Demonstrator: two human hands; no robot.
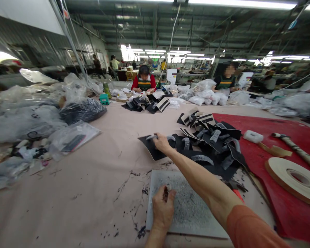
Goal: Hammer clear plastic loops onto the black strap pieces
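My right hand (162,142) reaches across to the far side of the grey board and is closed on a black panel (148,146) at its plastic-wrapped strap. The panel lies tilted, beside a heap of similar black panels (209,137) with wrapped straps and pale, dark-striped backs. Over the left part of the grey board (196,220), my left hand (162,208) is curled in a pinch. Something small and pale shows at its fingertips, too little to name. Dark scraps are scattered over the board. Red-handled pliers (236,187) lie beyond my right forearm.
To the right, a red sheet (271,172) carries a roll of tape (297,179) and a wrapped rod (297,150). Plastic bags (28,120) crowd the left side. Another pile of panels (147,103) lies farther back, before a seated co-worker (144,82).
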